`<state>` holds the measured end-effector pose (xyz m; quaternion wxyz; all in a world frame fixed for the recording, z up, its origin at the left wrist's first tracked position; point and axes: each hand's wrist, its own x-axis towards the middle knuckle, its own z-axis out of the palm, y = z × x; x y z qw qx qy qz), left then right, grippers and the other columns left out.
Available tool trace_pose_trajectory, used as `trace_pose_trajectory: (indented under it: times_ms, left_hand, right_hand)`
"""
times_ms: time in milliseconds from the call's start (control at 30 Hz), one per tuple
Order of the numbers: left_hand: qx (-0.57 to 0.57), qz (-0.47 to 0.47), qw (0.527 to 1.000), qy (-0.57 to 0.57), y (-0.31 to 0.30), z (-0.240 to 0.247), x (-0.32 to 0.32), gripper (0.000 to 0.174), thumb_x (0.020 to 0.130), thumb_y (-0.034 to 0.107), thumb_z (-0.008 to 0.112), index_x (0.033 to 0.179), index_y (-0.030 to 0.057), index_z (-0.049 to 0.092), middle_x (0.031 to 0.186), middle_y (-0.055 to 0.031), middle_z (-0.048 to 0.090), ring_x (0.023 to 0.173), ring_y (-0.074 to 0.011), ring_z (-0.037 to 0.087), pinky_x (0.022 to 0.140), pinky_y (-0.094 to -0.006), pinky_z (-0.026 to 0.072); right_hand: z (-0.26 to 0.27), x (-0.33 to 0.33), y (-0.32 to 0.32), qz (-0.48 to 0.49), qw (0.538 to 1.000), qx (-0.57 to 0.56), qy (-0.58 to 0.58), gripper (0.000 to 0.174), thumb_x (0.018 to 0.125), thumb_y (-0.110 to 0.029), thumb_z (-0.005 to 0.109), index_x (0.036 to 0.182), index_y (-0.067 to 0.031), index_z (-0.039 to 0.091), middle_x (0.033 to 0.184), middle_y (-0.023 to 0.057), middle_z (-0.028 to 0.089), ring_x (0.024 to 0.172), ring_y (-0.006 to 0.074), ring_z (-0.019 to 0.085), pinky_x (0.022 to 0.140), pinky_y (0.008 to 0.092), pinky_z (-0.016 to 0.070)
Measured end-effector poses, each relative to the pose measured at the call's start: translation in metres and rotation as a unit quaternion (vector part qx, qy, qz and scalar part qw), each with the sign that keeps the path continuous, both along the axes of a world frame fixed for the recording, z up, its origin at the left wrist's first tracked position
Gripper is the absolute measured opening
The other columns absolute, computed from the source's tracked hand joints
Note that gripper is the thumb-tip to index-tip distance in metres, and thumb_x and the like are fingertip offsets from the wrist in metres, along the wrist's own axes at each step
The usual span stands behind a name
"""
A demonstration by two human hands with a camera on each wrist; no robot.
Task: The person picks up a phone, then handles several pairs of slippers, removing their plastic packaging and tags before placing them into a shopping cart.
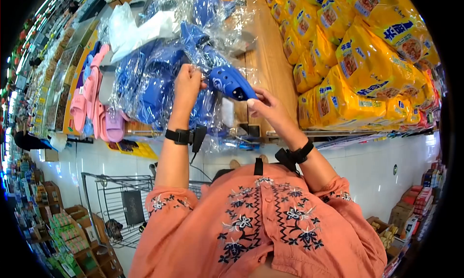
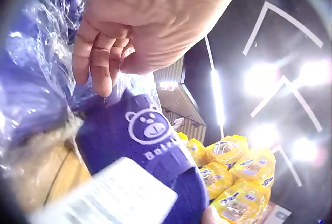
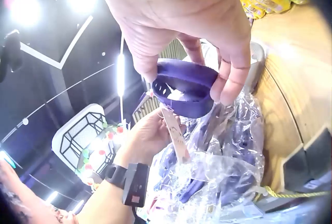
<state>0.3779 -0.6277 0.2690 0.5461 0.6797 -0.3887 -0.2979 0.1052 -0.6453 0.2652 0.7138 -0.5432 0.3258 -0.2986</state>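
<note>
A blue clog (image 1: 226, 80) with a white bear print (image 2: 149, 125) is held between both hands above the wooden table. The right hand (image 1: 267, 105) grips one end of it, thumb on one side and fingers on the other, as the right wrist view shows on the clog's rim (image 3: 188, 71). The left hand (image 1: 187, 84) has its fingers curled at the other end, pinching clear plastic there. A white tag (image 2: 114, 195) hangs beside the clog. Behind the left hand lie blue clogs in clear bags (image 1: 157, 92).
Yellow noodle packs (image 1: 362, 60) are piled on the right of the wooden table (image 1: 275, 51). Pink slippers (image 1: 92, 94) stand at the left. A wire shopping cart (image 1: 113, 205) is below the table's left side. Yellow rope (image 3: 295, 195) lies near the table edge.
</note>
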Motion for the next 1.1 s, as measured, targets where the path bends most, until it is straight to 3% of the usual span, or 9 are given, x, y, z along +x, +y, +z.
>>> trace_pose_trajectory:
  times_ms: [100, 200, 367, 467, 600, 933, 1033, 1100]
  left_hand:
    - [0.025, 0.018, 0.995, -0.095, 0.006, -0.012, 0.008, 0.02, 0.096, 0.017, 0.056, 0.103, -0.0016, 0.056, 0.08, -0.0102, 0.067, 0.062, -0.0157, 0.067, 0.058, -0.0297, 0.0538]
    - [0.029, 0.049, 0.992, -0.114, 0.012, -0.013, 0.003, 0.024, 0.096, 0.02, 0.057, 0.107, -0.0016, 0.055, 0.083, -0.0121, 0.069, 0.063, -0.0165, 0.068, 0.06, -0.0313, 0.0545]
    - [0.094, 0.04, 0.995, -0.013, 0.012, 0.004, -0.012, 0.06, 0.086, 0.05, 0.07, 0.108, -0.0041, 0.055, 0.085, -0.0129, 0.068, 0.064, -0.0163, 0.068, 0.049, -0.0293, 0.0522]
    - [0.103, 0.034, 0.994, -0.008, 0.003, 0.004, -0.012, 0.062, 0.086, 0.051, 0.07, 0.108, -0.005, 0.055, 0.085, -0.0138, 0.068, 0.064, -0.0173, 0.069, 0.05, -0.0296, 0.0523]
    - [0.137, 0.054, 0.98, -0.136, -0.009, -0.004, -0.011, 0.063, 0.084, 0.05, 0.073, 0.106, -0.007, 0.055, 0.087, -0.019, 0.069, 0.062, -0.0214, 0.07, 0.05, -0.0318, 0.0527]
    - [0.103, 0.037, 0.994, -0.022, 0.007, -0.009, -0.006, 0.054, 0.09, 0.034, 0.07, 0.117, -0.0079, 0.051, 0.092, -0.017, 0.069, 0.062, -0.0206, 0.07, 0.051, -0.0324, 0.0527]
    - [0.066, 0.072, 0.991, -0.089, 0.019, -0.008, -0.012, 0.054, 0.088, 0.038, 0.073, 0.115, -0.0042, 0.053, 0.092, -0.0141, 0.066, 0.069, -0.0183, 0.07, 0.053, -0.028, 0.0515]
    - [0.013, 0.12, 0.96, -0.252, 0.025, -0.01, -0.016, 0.05, 0.089, 0.035, 0.073, 0.117, -0.003, 0.055, 0.092, -0.013, 0.066, 0.076, -0.0195, 0.07, 0.059, -0.0302, 0.0522]
  right_hand:
    - [-0.008, -0.001, -0.002, 0.001, 1.0, -0.002, 0.005, 0.057, 0.091, -0.029, 0.073, 0.138, -0.0025, 0.053, 0.109, 0.0086, 0.063, 0.095, 0.0136, 0.059, 0.079, 0.0278, 0.0518]
    - [-0.012, 0.0, 0.0, 0.015, 1.0, -0.014, 0.017, 0.057, 0.091, -0.029, 0.072, 0.138, -0.0026, 0.053, 0.111, 0.0101, 0.063, 0.097, 0.0149, 0.06, 0.08, 0.0288, 0.0527]
    - [-0.011, -0.001, 0.001, 0.002, 1.0, 0.018, 0.0, 0.056, 0.092, -0.029, 0.072, 0.137, -0.0022, 0.053, 0.11, 0.009, 0.064, 0.095, 0.0144, 0.061, 0.079, 0.0292, 0.0534]
    - [-0.008, -0.003, 0.0, 0.009, 1.0, 0.022, 0.0, 0.053, 0.093, -0.028, 0.071, 0.136, -0.0021, 0.053, 0.108, 0.0081, 0.064, 0.094, 0.0144, 0.062, 0.079, 0.0295, 0.0536]
    - [-0.011, -0.006, -0.009, 0.015, 1.0, 0.019, 0.011, 0.052, 0.093, -0.028, 0.07, 0.134, -0.0015, 0.054, 0.106, 0.0076, 0.064, 0.093, 0.0148, 0.063, 0.079, 0.0295, 0.0539]
    - [0.003, -0.019, -0.013, 0.041, 0.998, 0.05, -0.011, 0.054, 0.093, -0.036, 0.068, 0.133, -0.0016, 0.054, 0.11, 0.0083, 0.062, 0.095, 0.016, 0.063, 0.082, 0.0304, 0.0531]
    - [0.0, -0.017, -0.013, 0.044, 0.997, 0.054, -0.013, 0.055, 0.093, -0.036, 0.069, 0.133, -0.0015, 0.054, 0.111, 0.0084, 0.061, 0.096, 0.0163, 0.063, 0.082, 0.0305, 0.0532]
    - [0.001, -0.016, -0.012, 0.047, 0.997, 0.056, -0.014, 0.055, 0.093, -0.036, 0.069, 0.133, -0.0014, 0.054, 0.111, 0.0085, 0.061, 0.096, 0.0164, 0.064, 0.081, 0.0306, 0.0532]
